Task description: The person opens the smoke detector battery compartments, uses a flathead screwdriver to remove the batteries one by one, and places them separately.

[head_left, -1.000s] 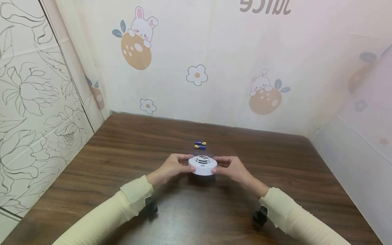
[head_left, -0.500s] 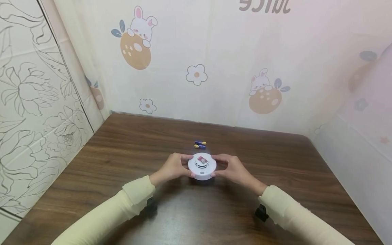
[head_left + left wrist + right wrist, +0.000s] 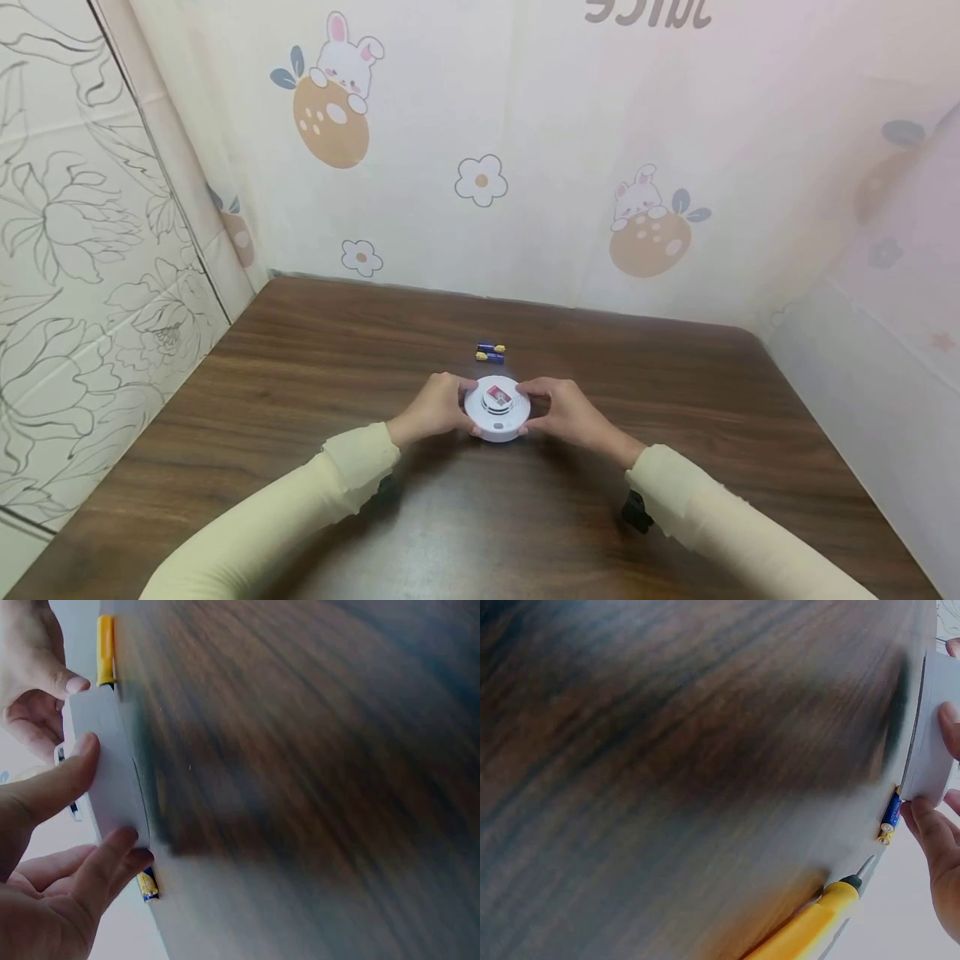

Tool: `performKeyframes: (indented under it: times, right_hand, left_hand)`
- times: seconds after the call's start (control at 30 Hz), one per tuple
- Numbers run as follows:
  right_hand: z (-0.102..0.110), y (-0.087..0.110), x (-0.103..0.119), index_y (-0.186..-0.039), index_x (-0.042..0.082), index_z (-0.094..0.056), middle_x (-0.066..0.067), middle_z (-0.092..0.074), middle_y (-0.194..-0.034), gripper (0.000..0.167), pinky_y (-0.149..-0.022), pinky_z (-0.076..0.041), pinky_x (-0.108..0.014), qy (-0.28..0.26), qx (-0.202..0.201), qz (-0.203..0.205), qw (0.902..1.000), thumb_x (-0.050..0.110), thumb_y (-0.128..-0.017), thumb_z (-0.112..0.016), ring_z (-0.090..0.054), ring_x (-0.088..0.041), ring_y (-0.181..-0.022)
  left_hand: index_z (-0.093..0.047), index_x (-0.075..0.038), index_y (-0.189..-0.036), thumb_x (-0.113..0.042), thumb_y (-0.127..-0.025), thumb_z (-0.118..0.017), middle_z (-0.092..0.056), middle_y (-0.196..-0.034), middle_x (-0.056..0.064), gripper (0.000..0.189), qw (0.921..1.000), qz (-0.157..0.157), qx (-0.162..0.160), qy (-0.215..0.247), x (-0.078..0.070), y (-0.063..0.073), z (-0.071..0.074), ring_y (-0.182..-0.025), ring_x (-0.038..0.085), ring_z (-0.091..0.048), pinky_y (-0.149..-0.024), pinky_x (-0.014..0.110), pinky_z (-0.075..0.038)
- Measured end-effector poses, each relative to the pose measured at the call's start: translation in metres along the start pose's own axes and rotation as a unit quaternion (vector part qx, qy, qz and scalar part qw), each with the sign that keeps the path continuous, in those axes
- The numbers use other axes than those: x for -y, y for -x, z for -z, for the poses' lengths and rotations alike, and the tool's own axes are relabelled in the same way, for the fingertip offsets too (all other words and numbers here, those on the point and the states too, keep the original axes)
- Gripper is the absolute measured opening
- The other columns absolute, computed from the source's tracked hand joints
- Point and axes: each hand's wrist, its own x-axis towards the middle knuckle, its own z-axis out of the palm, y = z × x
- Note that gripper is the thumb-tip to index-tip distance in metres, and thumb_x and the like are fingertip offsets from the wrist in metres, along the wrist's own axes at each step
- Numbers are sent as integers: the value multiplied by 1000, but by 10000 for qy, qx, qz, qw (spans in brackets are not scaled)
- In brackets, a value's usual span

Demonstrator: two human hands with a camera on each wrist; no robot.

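A round white smoke detector with a red label on its raised vented centre is held between my two hands, low over the brown table. My left hand grips its left side, thumb at the near edge and fingers at the far edge. From the opposite side my right hand holds the rim the same way. In the left wrist view, the left thumb presses the detector's side wall. Two blue-and-yellow batteries lie side by side just beyond it.
A screwdriver with a yellow handle lies on the table in the right wrist view; the head view does not show it. Patterned curtains hang along the table's back and sides.
The smoke detector has tipped so that its labelled top face shows more to the head view. My left hand and forearm have shifted slightly right. The batteries stay where they were.
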Motion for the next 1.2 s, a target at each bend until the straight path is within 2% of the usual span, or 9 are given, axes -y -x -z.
performKeyframes:
  times: [0.23, 0.4, 0.77, 0.9, 1.07, 1.2]
  right_hand:
    - [-3, -3, -2, -120, -1, -64, -14, -64, -117, 59, -93, -51, -43, 185, 81, 10, 9998, 20, -69, -86, -60, -27, -108]
    - [-6, -3, -2, -120, -1, -64, -14, -64, -118, 58, -93, -50, -43, 231, 111, -32, 9997, 18, -70, -86, -59, -27, -109]
    - [-9, -6, 0, -120, -1, -63, -14, -64, -115, 57, -89, -53, -37, 333, 84, -5, 9994, 12, -69, -86, -61, -25, -104]
    - [-9, -6, 0, -121, -1, -63, -14, -63, -117, 57, -89, -53, -37, 280, 145, -39, 9995, 11, -70, -85, -61, -25, -106]
    - [-9, -5, -2, -124, 0, -60, -15, -61, -122, 56, -91, -52, -39, 254, 283, -191, 9991, 5, -74, -82, -59, -27, -111]
    - [-5, -3, -2, -128, 2, -57, -13, -58, -126, 56, -94, -50, -40, 302, 368, -305, 9984, -1, -76, -78, -56, -27, -115]
  left_hand:
    - [-65, 11, -111, -13, -60, -92, -65, -110, 23, 63, 9997, -69, -75, -221, -4, 0, -4, -98, 28, -63, -89, 39, -53]
    - [-65, 11, -112, -13, -59, -92, -66, -109, 23, 64, 9993, -3, -104, -367, -6, 1, -4, -100, 30, -63, -90, 40, -52]
    - [-65, 12, -110, -10, -61, -91, -66, -108, 22, 60, 9991, 9, -160, -398, -6, 5, -5, -95, 26, -63, -87, 39, -53]
    - [-64, 12, -112, -10, -62, -90, -66, -109, 23, 61, 9991, -80, -172, -381, -6, 6, -5, -95, 27, -63, -88, 40, -53]
    - [-59, 13, -119, -9, -64, -89, -63, -115, 24, 66, 9997, -118, -122, -180, -3, 9, -5, -105, 32, -60, -94, 43, -50]
    - [-54, 11, -126, -10, -67, -88, -58, -124, 23, 72, 10000, -11, -42, 27, -2, 14, -1, -115, 34, -54, -101, 47, -43]
